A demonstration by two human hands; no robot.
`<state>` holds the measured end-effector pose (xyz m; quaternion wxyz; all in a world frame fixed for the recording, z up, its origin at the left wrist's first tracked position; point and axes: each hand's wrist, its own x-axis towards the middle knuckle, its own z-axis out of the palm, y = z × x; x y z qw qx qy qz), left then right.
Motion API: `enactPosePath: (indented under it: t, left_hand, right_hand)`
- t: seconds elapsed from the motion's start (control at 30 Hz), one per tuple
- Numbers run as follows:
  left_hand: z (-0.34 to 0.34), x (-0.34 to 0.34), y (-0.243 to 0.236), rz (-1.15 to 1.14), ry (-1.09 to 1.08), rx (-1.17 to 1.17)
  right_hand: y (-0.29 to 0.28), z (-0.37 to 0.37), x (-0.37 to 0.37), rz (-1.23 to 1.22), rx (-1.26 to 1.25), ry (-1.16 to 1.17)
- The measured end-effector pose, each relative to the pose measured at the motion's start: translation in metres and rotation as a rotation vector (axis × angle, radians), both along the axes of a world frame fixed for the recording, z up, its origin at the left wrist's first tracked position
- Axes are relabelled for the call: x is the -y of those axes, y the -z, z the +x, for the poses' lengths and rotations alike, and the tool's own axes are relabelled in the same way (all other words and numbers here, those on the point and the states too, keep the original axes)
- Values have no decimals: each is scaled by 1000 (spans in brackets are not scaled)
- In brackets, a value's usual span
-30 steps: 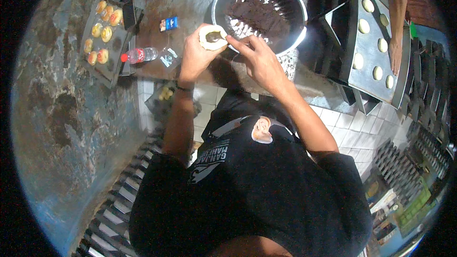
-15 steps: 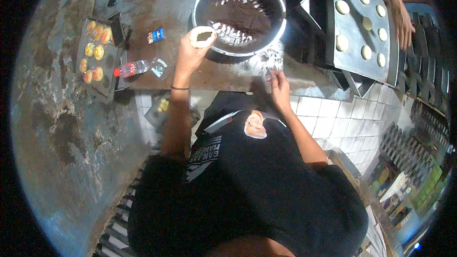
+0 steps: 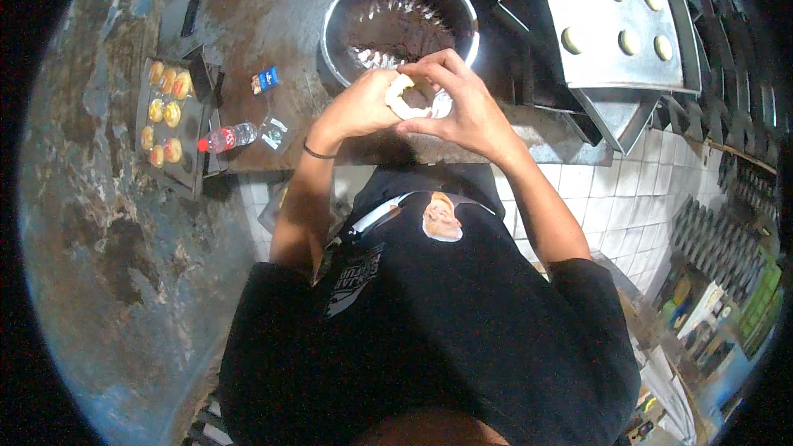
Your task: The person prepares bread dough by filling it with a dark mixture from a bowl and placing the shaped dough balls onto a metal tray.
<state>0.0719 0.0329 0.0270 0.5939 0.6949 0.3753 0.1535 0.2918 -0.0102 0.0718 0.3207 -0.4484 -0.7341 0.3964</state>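
My left hand (image 3: 363,103) cups a pale dough round (image 3: 401,95) with a dark middle, just in front of a wide steel bowl (image 3: 400,21) holding dark brown stuff streaked with white. My right hand (image 3: 467,116) is closed round the same dough from the right, forefinger over its top and thumb along its lower edge; some of its fingertips are hidden. A small blue packet (image 3: 264,79), a red-capped clear plastic bottle (image 3: 227,138) and a clear wrapper (image 3: 275,133) lie left of my hands on the worn worktop (image 3: 239,25).
At the left, a dark tray (image 3: 186,161) holds several golden topped buns. At the right, a metal baking tray (image 3: 603,66) of several pale dough rounds rests on stacked trays (image 3: 611,120). More metal pans (image 3: 714,58) stand beyond it. White tiles (image 3: 578,198) show below the worktop.
My right hand has come back up from the worktop's front onto the dough. My left hand has turned and lowered with it. The view has shifted; the other person's arm has left it.
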Motion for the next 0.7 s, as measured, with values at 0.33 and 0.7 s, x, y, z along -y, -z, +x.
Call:
enactPosePath:
  t: [0.33,0.7]
  left_hand:
    - [-5,26,-27,-137,-293,397]
    - [14,24,-48,-637,-491,637]
  right_hand:
    - [-3,5,-3,-463,-433,115]
    - [-41,6,-30,181,-56,-35]
